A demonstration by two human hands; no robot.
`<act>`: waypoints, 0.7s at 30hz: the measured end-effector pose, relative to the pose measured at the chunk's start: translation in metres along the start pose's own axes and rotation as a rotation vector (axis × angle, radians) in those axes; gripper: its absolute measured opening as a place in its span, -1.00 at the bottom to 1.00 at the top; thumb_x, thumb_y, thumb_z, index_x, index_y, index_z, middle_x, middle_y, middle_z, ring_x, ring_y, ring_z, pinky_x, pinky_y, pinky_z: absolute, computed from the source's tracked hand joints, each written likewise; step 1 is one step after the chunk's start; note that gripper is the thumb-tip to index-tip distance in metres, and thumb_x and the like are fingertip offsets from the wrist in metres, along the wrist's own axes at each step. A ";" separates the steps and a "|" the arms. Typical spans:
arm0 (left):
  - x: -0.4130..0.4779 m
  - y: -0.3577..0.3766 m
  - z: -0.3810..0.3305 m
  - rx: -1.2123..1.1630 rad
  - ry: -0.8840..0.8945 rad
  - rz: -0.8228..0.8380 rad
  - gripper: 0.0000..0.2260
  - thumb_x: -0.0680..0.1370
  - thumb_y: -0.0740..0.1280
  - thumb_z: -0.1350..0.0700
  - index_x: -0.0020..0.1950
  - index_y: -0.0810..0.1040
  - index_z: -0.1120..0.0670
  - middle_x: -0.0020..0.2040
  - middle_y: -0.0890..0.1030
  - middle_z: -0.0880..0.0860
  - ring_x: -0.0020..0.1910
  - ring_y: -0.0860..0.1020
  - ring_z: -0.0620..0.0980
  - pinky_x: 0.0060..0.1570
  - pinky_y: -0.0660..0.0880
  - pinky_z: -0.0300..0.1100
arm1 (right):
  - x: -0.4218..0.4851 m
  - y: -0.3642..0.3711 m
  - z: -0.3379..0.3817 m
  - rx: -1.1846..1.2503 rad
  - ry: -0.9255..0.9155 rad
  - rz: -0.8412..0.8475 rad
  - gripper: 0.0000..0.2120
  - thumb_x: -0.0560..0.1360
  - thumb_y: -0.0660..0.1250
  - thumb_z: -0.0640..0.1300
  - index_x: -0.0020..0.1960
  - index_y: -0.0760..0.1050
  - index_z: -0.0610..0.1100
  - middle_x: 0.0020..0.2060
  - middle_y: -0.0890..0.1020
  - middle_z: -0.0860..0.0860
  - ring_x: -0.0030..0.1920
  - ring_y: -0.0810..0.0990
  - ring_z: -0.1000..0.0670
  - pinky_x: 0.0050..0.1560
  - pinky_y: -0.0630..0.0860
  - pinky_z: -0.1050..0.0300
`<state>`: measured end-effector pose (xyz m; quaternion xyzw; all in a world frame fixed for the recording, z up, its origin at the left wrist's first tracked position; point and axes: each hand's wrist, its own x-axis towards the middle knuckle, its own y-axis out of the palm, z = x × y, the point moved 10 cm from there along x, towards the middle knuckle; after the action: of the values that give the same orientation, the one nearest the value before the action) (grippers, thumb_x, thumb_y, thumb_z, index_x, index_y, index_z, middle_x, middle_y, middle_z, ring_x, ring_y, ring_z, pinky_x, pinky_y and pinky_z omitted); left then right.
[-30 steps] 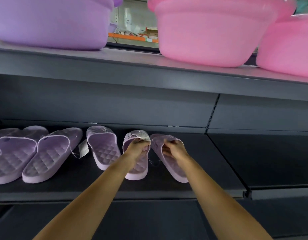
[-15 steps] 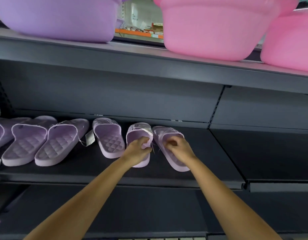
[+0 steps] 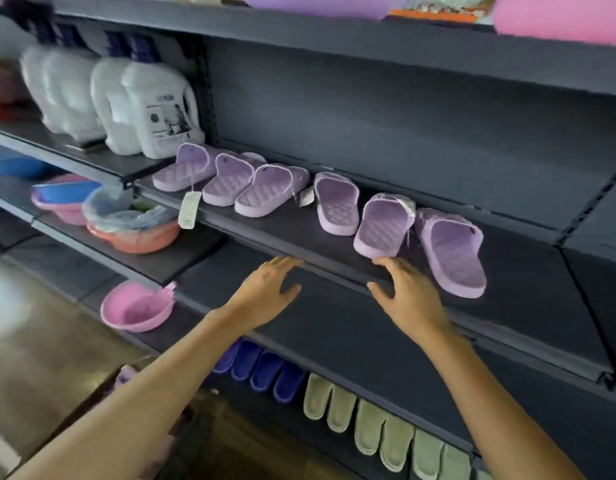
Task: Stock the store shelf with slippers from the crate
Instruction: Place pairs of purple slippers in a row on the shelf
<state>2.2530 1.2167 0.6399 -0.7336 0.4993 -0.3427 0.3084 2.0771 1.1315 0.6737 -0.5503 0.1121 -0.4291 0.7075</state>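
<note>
Six lilac slippers [image 3: 337, 206] are lying in a row on the dark shelf [image 3: 299, 233], heels toward the front. The three on the left are crowding together and the three on the right are sitting a little apart. The left hand [image 3: 265, 292] and right hand [image 3: 410, 296] are hovering at the shelf's front edge. Each grip is wide, with fingers spread and holding nothing. The right fingertips are sitting just beside the heel of the fifth slipper [image 3: 382, 226]; I cannot tell whether they are touching it.

The slippers are looking like light, springy foam with a quilted footbed: nothing fragile, a bit bendy, unlikely to slip. Pinching the strap arch or cupping the heel is probably the surest hold. The paper tags [image 3: 188, 209] are dangling on thin strings, and one is hanging over the shelf edge, so they could snag.

The last slipper [image 3: 451, 251] is angling out near the front edge and could be knocked off. Bare shelf is opening to its right, while white jugs [image 3: 154, 109] are closing off the left end. The upper shelf [image 3: 368, 39] is limiting headroom. What I take for the crate [image 3: 95, 403] is sitting low on the left, mostly hidden by the left forearm.
</note>
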 end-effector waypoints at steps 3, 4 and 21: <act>-0.050 -0.027 0.050 0.057 -0.129 -0.035 -0.57 0.54 0.29 0.12 0.40 0.33 0.06 0.34 0.40 0.03 0.28 0.41 0.02 0.28 0.33 -0.12 | -0.004 0.034 0.047 0.037 -0.112 0.076 -0.66 0.50 0.32 -0.10 0.26 0.44 -0.12 0.18 0.55 -0.04 0.19 0.51 -0.09 0.15 0.39 0.02; -0.067 -0.038 0.066 0.072 -0.173 -0.060 -0.57 0.54 0.29 0.13 0.40 0.33 0.08 0.32 0.41 0.05 0.25 0.43 0.04 0.26 0.33 -0.13 | -0.005 0.047 0.064 0.062 -0.150 0.107 -0.66 0.51 0.31 -0.09 0.27 0.43 -0.12 0.19 0.54 -0.03 0.20 0.50 -0.07 0.17 0.39 0.03; -0.338 -0.151 0.329 0.084 -0.749 -0.240 -0.60 0.51 0.28 0.21 0.36 0.36 0.12 0.29 0.44 0.08 0.18 0.47 0.14 0.18 0.36 -0.10 | -0.039 0.297 0.332 0.086 -0.466 0.586 -0.60 0.54 0.24 -0.03 0.35 0.34 -0.06 0.28 0.47 0.00 0.25 0.44 -0.05 0.23 0.33 0.09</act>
<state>2.5083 1.6189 0.5045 -0.8477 0.2483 -0.1051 0.4569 2.4064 1.3940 0.5244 -0.5477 0.0826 -0.0762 0.8291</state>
